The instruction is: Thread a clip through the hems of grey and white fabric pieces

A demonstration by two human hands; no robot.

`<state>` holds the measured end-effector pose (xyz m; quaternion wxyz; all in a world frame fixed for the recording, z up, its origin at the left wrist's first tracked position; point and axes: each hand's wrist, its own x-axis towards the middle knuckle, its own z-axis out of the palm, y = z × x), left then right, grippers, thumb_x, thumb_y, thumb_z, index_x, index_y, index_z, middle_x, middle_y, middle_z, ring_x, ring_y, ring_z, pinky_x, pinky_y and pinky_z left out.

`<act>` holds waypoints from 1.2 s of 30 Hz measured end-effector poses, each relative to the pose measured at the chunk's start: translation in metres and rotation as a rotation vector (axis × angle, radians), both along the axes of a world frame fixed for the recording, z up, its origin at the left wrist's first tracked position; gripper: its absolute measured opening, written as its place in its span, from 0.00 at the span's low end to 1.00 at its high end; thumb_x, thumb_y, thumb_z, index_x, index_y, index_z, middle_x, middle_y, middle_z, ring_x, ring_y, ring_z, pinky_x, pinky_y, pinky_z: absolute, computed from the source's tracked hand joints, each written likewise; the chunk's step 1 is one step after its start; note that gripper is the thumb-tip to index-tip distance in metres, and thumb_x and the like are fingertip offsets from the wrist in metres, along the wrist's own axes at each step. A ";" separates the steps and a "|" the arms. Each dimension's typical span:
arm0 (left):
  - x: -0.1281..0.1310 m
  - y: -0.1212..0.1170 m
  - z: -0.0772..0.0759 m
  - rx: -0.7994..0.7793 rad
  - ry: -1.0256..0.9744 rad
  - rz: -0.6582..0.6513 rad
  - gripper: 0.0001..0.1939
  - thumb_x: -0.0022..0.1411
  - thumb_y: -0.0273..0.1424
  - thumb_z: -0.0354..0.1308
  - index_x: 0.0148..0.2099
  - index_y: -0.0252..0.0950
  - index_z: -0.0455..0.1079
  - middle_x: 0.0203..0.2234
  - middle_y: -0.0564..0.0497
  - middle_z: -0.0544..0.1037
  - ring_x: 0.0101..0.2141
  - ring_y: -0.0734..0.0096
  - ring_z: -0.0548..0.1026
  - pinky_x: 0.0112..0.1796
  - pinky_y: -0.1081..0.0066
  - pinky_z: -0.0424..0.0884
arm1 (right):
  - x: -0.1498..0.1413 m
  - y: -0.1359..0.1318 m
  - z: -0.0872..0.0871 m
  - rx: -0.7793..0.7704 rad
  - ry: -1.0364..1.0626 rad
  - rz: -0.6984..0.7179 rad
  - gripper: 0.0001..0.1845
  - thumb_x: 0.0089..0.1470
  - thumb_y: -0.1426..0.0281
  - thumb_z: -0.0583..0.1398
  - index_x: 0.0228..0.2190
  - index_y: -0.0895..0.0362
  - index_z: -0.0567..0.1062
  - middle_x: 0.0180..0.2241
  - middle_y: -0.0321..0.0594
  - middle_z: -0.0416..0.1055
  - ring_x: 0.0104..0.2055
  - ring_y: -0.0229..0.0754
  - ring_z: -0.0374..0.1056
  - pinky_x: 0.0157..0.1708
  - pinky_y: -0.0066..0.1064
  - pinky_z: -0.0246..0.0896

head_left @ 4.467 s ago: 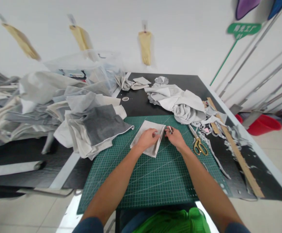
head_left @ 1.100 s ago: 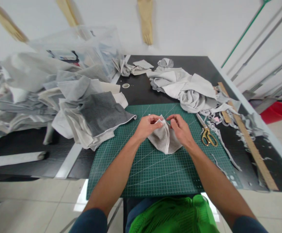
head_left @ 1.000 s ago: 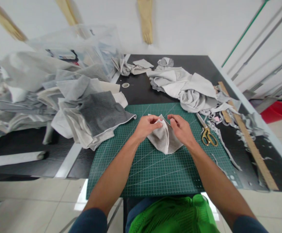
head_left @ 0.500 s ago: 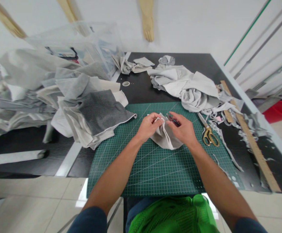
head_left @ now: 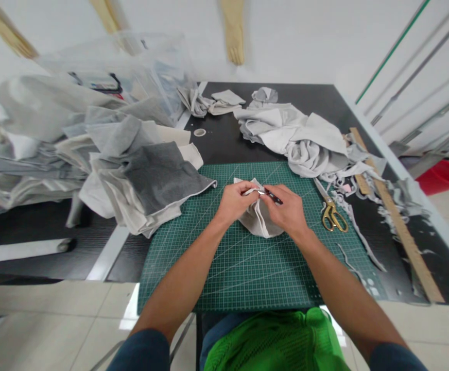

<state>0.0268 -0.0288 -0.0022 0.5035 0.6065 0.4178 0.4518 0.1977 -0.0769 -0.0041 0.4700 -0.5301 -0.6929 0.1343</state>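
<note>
My left hand (head_left: 235,200) pinches the upper edge of a light grey fabric piece (head_left: 261,221) between thumb and fingers. The piece is folded, with a pale edge running down its middle, and rests on the green cutting mat (head_left: 224,273). In my right hand (head_left: 288,207) is a small pair of thread snips (head_left: 273,196), dark with a metal tip. Their tip meets the fabric right beside my left fingertips. Part of the snips is hidden by my right fingers. Gold-handled scissors (head_left: 333,214) lie on the mat's right side.
A large heap of grey and cream fabric (head_left: 158,175) covers the left. Behind it stands a clear plastic bin (head_left: 170,77). More pale fabric (head_left: 286,129) is piled at the back right. A wooden ruler (head_left: 406,226) and scraps lie along the right edge; a tape roll (head_left: 200,132) sits behind the mat.
My right hand has moved slightly left, bringing the snips' tip against the fabric at my left fingers. The snips have turned to point more to the left.
</note>
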 end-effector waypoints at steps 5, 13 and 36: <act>0.000 -0.001 0.002 0.012 0.006 0.000 0.08 0.54 0.30 0.65 0.37 0.35 0.81 0.32 0.50 0.84 0.32 0.69 0.79 0.36 0.71 0.72 | -0.001 -0.001 0.000 -0.006 0.009 0.003 0.14 0.64 0.61 0.60 0.46 0.50 0.81 0.43 0.43 0.80 0.43 0.48 0.75 0.47 0.41 0.71; 0.000 -0.001 0.001 0.008 -0.002 0.002 0.09 0.54 0.32 0.67 0.37 0.35 0.81 0.32 0.50 0.84 0.32 0.69 0.79 0.35 0.71 0.72 | -0.001 -0.001 0.001 -0.013 0.017 0.007 0.14 0.65 0.59 0.59 0.45 0.49 0.82 0.42 0.43 0.80 0.44 0.49 0.75 0.47 0.41 0.70; -0.001 0.001 -0.004 -0.157 -0.152 -0.065 0.12 0.51 0.33 0.72 0.37 0.34 0.79 0.31 0.51 0.83 0.29 0.74 0.77 0.33 0.73 0.71 | 0.002 0.002 0.001 -0.104 0.223 -0.096 0.13 0.61 0.59 0.61 0.40 0.52 0.83 0.39 0.42 0.81 0.39 0.47 0.75 0.41 0.39 0.70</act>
